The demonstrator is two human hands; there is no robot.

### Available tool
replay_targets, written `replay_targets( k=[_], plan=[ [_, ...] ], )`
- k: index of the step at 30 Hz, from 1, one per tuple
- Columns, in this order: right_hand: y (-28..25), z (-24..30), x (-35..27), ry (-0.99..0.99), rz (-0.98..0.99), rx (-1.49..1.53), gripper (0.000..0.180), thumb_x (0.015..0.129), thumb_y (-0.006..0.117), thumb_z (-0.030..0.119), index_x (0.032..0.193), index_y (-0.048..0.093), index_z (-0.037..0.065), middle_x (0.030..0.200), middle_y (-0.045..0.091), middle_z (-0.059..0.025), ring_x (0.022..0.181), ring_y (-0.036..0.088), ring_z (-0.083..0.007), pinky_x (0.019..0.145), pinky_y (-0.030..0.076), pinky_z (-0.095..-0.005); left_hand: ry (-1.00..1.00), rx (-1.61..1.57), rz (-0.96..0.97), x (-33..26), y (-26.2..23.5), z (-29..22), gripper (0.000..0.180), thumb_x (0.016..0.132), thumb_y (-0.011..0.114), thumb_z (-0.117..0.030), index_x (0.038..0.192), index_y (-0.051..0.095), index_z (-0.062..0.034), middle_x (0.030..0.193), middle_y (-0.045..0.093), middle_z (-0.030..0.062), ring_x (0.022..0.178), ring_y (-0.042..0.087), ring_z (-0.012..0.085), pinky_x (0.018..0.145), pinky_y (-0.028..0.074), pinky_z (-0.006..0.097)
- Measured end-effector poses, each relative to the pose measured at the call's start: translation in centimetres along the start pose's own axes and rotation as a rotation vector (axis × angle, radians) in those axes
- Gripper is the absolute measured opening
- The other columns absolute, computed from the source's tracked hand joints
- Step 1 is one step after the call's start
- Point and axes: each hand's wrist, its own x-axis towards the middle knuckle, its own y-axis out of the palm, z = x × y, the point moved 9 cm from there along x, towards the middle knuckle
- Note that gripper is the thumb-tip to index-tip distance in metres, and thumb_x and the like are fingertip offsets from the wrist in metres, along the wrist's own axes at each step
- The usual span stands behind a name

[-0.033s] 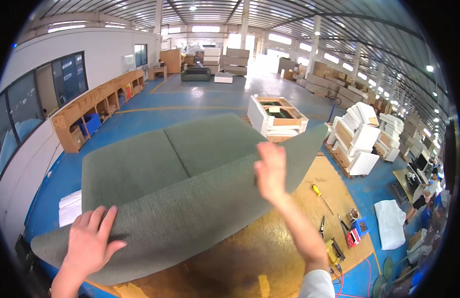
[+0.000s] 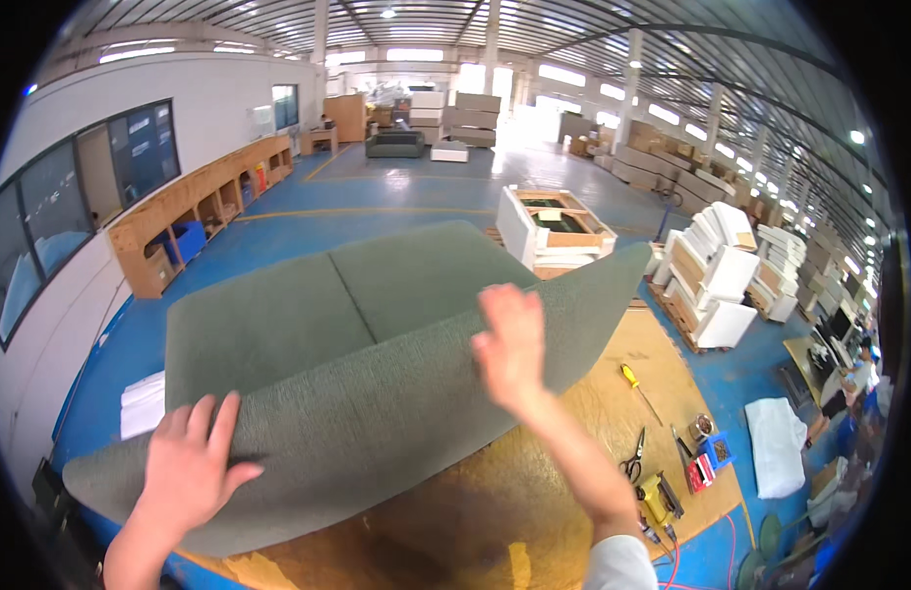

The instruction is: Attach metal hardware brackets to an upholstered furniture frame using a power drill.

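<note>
A large green upholstered piece [image 2: 268,324], like a sofa part with a dark seam across it, lies on the brown-topped workbench [image 2: 455,492]. Along its near side rises a long fabric-covered section [image 2: 377,433], tapering toward both ends. My left hand [image 2: 192,470] rests at the left of this section, fingers straight and thumb spread. Farther right, my right hand [image 2: 512,344] lies against the same section near its upper edge. Its fingers are stretched out and slightly blurred. Neither hand grips anything that I can see.
On the bench's right lie a yellow screwdriver [image 2: 640,393], black scissors [image 2: 633,456], a yellow staple gun [image 2: 660,500], a blue box of small parts [image 2: 717,450] and a round tin [image 2: 700,427]. White-wrapped furniture [image 2: 711,275] is stacked beyond. A red hose [image 2: 675,565] hangs near the bench corner.
My right hand has slid left along the raised section. The left hand has shifted slightly right and up. More of the scissors shows now, and the whole view has moved a little.
</note>
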Motion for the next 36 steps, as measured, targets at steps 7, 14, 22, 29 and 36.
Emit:
replay_targets(
  k=[7,14,22,29,36],
  plan=[
    [-0.8,17.0,1.5,-0.443,0.211,0.48,0.05,0.094,0.063,0.031,0.132,0.059,-0.002,0.139,0.058,-0.0193,0.133,0.051,-0.038,0.116,0.035,-0.0515,0.046,-0.027,0.087,7.6,1.4,-5.7,0.087,0.078,0.079,-0.044,0.141,0.044,0.0047,0.118,0.06,0.0218,0.101,0.064,0.0383,0.088,0.052,0.043],
    [2.0,9.6,4.6,-0.55,0.725,0.477,0.056,0.106,0.042,0.042,0.137,0.055,-0.002,0.144,0.053,-0.0243,0.137,0.048,-0.0362,0.115,0.037,-0.0447,0.018,-0.375,0.102,7.0,1.3,-3.6,0.082,0.079,0.078,-0.039,0.143,0.047,0.0021,0.137,0.059,0.0215,0.122,0.058,0.038,0.101,0.049,0.044],
    [3.8,15.5,5.9,-0.536,0.987,0.185,0.06,0.104,0.039,0.052,0.129,0.058,0.001,0.126,0.062,-0.024,0.115,0.061,-0.0418,0.095,0.051,-0.048,-0.234,-1.18,0.617,5.9,5.6,2.6,0.072,0.095,0.063,-0.053,0.147,0.051,-0.0038,0.152,0.049,0.0164,0.137,0.05,0.0329,0.112,0.04,0.036],
    [2.9,19.7,6.1,-0.503,0.606,0.493,0.056,0.105,0.04,0.046,0.131,0.056,-0.002,0.131,0.06,-0.0236,0.123,0.057,-0.0381,0.102,0.048,-0.0476,-0.511,-0.808,0.722,3.9,7.0,5.2,0.081,0.098,0.042,-0.07,0.141,0.057,-0.0037,0.146,0.056,0.0162,0.138,0.048,0.0315,0.116,0.034,0.038],
    [1.1,17.1,8.6,-0.48,0.347,0.458,0.061,0.1,0.05,0.044,0.131,0.051,-0.009,0.137,0.055,-0.0281,0.126,0.054,-0.0408,0.108,0.042,-0.0478,-0.428,-0.811,0.629,5.0,6.2,4.6,0.074,0.101,0.042,-0.066,0.126,0.067,-0.0015,0.121,0.07,0.018,0.114,0.063,0.0301,0.1,0.046,0.036]
  ],
)
